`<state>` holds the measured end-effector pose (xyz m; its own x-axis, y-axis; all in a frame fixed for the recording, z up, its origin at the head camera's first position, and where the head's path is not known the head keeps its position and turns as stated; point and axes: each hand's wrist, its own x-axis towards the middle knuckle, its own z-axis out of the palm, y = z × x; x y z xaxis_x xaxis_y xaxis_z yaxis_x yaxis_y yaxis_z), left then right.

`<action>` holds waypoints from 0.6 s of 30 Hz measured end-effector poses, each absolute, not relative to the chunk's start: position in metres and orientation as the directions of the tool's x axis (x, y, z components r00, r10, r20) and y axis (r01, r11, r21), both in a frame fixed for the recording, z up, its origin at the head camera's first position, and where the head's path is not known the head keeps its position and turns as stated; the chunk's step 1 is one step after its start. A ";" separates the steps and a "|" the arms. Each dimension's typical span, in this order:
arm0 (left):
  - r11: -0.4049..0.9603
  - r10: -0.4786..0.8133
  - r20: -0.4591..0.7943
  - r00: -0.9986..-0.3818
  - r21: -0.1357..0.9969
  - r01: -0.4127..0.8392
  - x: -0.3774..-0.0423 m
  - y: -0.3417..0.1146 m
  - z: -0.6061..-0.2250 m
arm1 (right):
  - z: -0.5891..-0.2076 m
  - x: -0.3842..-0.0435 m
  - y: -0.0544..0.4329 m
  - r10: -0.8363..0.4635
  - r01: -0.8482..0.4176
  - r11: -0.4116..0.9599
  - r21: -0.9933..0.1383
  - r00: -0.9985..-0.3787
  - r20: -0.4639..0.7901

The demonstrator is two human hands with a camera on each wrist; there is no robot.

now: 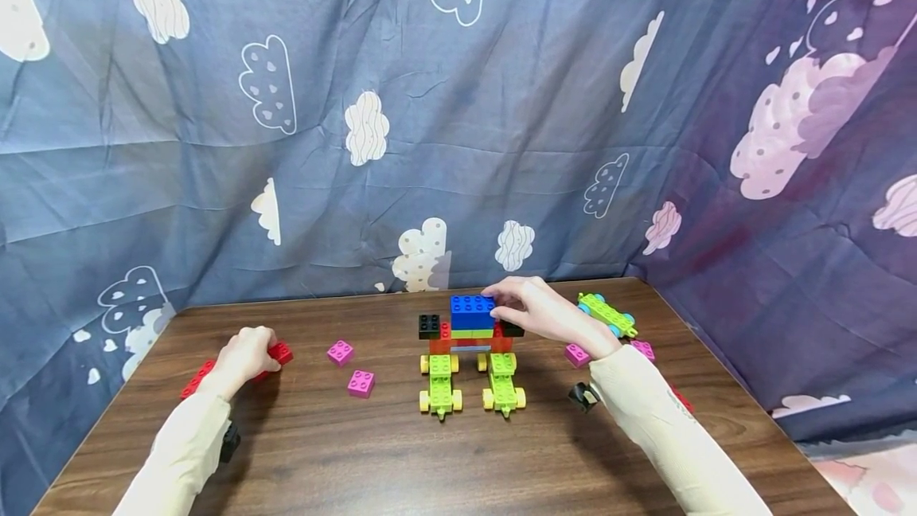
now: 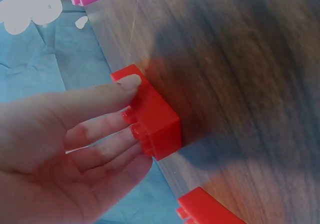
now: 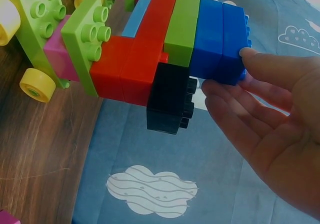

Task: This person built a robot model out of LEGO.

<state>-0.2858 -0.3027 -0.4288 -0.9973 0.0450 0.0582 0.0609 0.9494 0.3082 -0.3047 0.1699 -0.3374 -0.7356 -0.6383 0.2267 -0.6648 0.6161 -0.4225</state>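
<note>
My left hand [image 1: 239, 358] pinches a red brick [image 2: 152, 111] at the left of the table, thumb on its side and fingers by its studs. At the table's middle stands a built brick model [image 1: 471, 345]: two lime-green wheeled bases [image 1: 440, 382] with yellow wheels, red bricks [image 3: 135, 71] across them, and black bricks [image 1: 429, 326] at both ends. Two stacked blue bricks [image 1: 471, 312] top it over a lime-green layer [image 3: 181, 30]. My right hand [image 1: 533, 309] holds the right end of the blue stack between thumb and fingers, its thumb at the upper brick's [image 3: 234, 44] studded edge.
Two pink bricks [image 1: 340, 352] lie between my left hand and the model. Another red brick [image 1: 197, 378] is left of that hand. Beyond my right forearm are a green base with blue wheels [image 1: 607, 314] and more pink bricks [image 1: 577, 353]. A cloud-print cloth [image 1: 322, 205] hangs behind the table.
</note>
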 end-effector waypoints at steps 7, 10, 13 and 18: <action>0.940 0.083 0.115 -0.990 0.320 0.116 -0.285 -0.304 -0.430 | -0.338 -0.304 0.169 -0.640 -0.658 0.612 -0.438 -0.738 0.214; 0.940 0.098 0.167 -0.981 0.309 0.147 -0.287 -0.302 -0.428 | -0.337 -0.304 0.169 -0.643 -0.664 0.612 -0.429 -0.734 0.219; 0.937 0.113 0.230 -0.967 0.300 0.181 -0.289 -0.298 -0.423 | -0.337 -0.304 0.170 -0.642 -0.666 0.614 -0.423 -0.734 0.224; 0.928 0.124 0.296 -0.947 0.304 0.216 -0.292 -0.284 -0.407 | -0.336 -0.304 0.170 -0.646 -0.677 0.612 -0.410 -0.726 0.234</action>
<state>-0.2922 -0.2840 -0.4070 -0.9473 0.1235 0.2955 0.2160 0.9277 0.3045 -0.3036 0.1705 -0.3357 -0.7262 -0.6464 0.2340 -0.6766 0.6119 -0.4097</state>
